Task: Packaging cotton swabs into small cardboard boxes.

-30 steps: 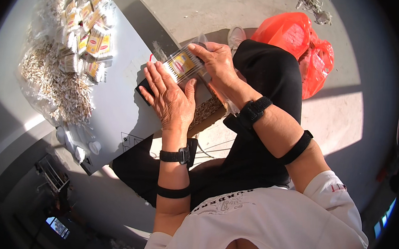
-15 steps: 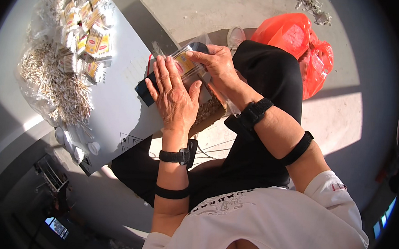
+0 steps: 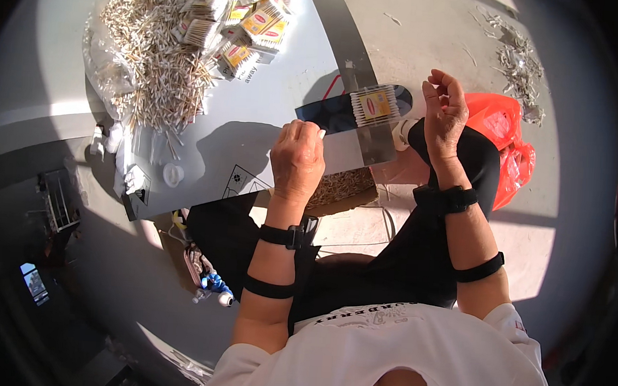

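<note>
Many loose swabs point(image 3: 150, 63) beside packs point(image 3: 261, 22)

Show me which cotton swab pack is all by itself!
The cotton swab pack lying on the dark strip, between the left hand and right hand; the other packs are heaped beside the loose swabs.

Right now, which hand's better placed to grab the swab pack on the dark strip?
Probably the right hand: fingers loosely open, near the right end of the swab pack. The left hand is curled, its palm hidden.

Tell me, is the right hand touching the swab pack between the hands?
Apart: the head view shows a plain gap between the right hand and the swab pack.
</note>
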`<move>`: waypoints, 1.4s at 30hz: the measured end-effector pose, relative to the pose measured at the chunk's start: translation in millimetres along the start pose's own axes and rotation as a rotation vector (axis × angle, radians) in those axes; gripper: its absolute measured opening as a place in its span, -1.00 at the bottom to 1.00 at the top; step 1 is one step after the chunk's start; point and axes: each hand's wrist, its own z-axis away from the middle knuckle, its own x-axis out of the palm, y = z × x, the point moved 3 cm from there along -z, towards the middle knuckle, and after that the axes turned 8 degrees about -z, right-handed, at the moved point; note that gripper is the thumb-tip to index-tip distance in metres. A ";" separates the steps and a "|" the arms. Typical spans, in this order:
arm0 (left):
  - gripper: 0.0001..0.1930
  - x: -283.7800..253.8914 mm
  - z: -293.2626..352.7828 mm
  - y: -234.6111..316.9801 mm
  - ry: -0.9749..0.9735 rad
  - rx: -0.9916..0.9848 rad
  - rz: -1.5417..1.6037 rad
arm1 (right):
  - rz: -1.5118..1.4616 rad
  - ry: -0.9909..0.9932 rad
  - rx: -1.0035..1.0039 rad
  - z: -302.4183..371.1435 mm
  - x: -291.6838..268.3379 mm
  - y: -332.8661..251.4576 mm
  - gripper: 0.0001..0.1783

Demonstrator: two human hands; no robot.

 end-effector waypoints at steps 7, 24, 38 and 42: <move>-0.63 -67.6 45.6 -90.0 -0.199 -0.272 0.260 | 0.069 -0.807 0.201 53.0 127.8 -62.8 -0.83; -0.64 -63.3 60.8 -188.1 0.163 -0.405 0.233 | 0.455 -0.947 -0.797 120.2 316.3 -77.7 -0.88; -0.59 -44.4 47.3 -165.2 0.153 -0.204 0.037 | 0.562 -0.749 -0.410 100.1 326.5 -71.1 -0.65; -0.78 -42.6 44.2 -166.3 0.256 -0.178 0.101 | 0.639 -0.821 -0.234 79.5 326.7 -63.7 -0.78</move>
